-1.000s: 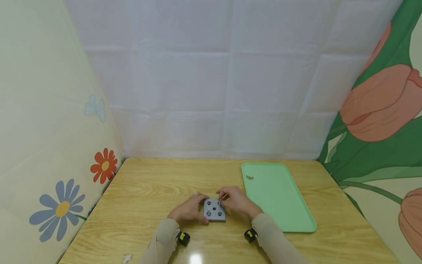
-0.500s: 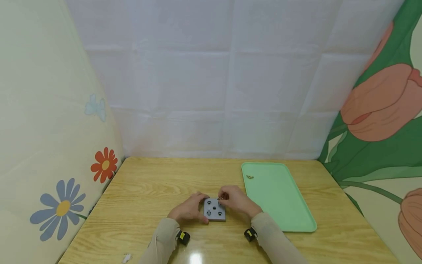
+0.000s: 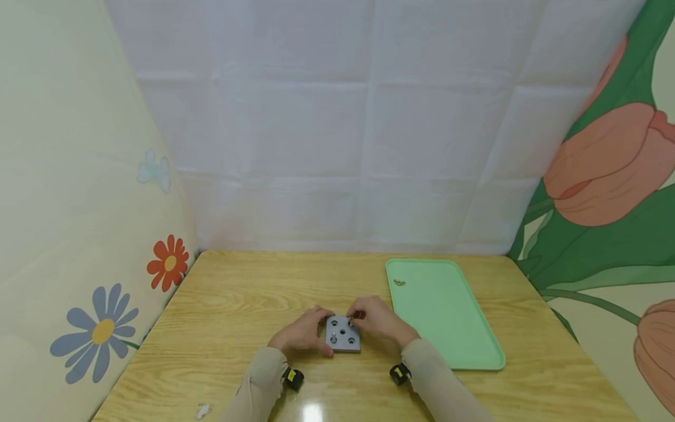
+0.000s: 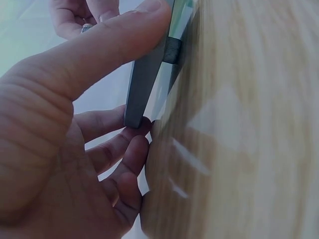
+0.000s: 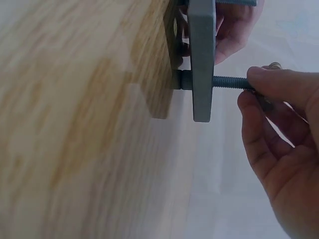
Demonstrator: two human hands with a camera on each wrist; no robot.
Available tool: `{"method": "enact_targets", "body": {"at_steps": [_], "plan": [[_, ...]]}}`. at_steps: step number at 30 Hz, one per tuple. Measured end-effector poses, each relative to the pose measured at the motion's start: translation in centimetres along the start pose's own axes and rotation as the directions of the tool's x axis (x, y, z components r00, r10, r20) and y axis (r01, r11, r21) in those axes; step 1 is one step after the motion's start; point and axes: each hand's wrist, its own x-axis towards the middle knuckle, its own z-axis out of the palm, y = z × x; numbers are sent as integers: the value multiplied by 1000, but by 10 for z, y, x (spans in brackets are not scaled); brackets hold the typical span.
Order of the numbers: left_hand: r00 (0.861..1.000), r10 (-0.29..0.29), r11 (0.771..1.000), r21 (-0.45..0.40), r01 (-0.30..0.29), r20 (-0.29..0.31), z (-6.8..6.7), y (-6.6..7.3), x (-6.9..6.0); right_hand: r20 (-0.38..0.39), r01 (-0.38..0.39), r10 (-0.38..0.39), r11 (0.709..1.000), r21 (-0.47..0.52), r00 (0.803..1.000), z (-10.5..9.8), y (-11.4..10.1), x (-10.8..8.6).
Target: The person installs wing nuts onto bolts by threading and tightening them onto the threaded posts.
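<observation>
A grey square metal plate (image 3: 346,347) with several holes lies raised off the table. My left hand (image 3: 302,333) grips its left side, thumb at the front edge and fingers at the far edge. A threaded bolt (image 5: 229,82) stands through the far right hole. At its upper end my right hand (image 3: 378,322) pinches a brass-coloured wing nut (image 5: 275,65), mostly hidden by thumb and finger. A second bolt (image 3: 334,337) rises through the near left hole. In the right wrist view, the first bolt's thick lower end shows between plate and table.
To the right lies a light green tray (image 3: 448,328), with another brass-coloured wing nut (image 3: 399,282) near its far left corner. A small white scrap (image 3: 203,411) is at the table's front left. Behind the wooden table (image 3: 253,281) hangs a white sheet (image 3: 295,129).
My right fingers turn slightly at the bolt's top, and the brass-coloured wing nut shows differently between them. The left hand and the plate stay put.
</observation>
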Motion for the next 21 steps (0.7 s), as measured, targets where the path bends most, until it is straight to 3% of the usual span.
{"method": "enact_targets", "body": {"at_steps": [7, 21], "plan": [[1000, 1, 1000, 1, -1, -4, 0, -1, -1, 9, 67, -67, 998, -16, 998, -1, -3, 1], [1000, 12, 1000, -10, -12, -1, 0, -6, 0, 2, 26, -26, 1000, -3, 1000, -1, -4, 2]]}}
